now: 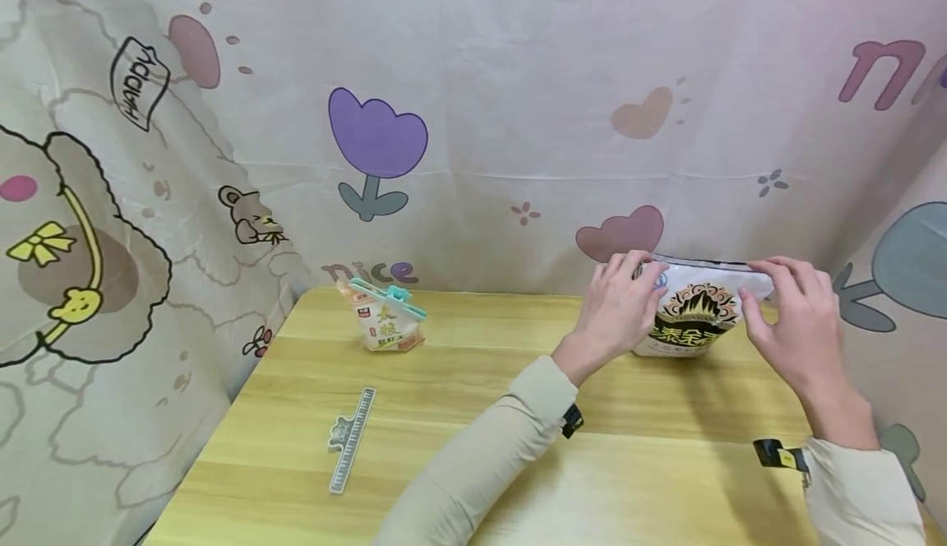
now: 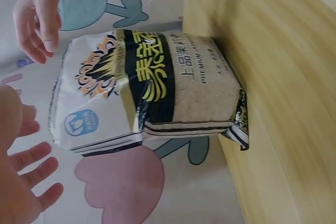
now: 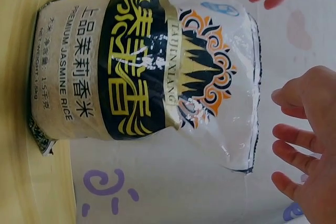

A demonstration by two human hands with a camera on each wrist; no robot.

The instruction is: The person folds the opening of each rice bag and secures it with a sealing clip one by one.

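A white bag of jasmine rice [image 1: 691, 307] stands upright at the back right of the table, its top edge straight and flattened. My left hand [image 1: 610, 312] is at the bag's upper left corner, and my right hand [image 1: 799, 328] is at the upper right one. In the left wrist view, the fingers of the left hand [image 2: 23, 166] are spread, with a gap to the bag [image 2: 115, 93]. The right wrist view shows the right hand [image 3: 310, 145] with loosely bent fingers, apart from the bag's top edge. Neither hand grips anything.
A smaller food bag [image 1: 388, 328] with a teal sealing clip [image 1: 398, 293] across its top stands at the table's back left. Nearer lies a grey ruler-like clip [image 1: 351, 441] with a bear-shaped handle. A printed curtain [image 1: 473, 225] hangs behind the wooden table [image 1: 251, 455].
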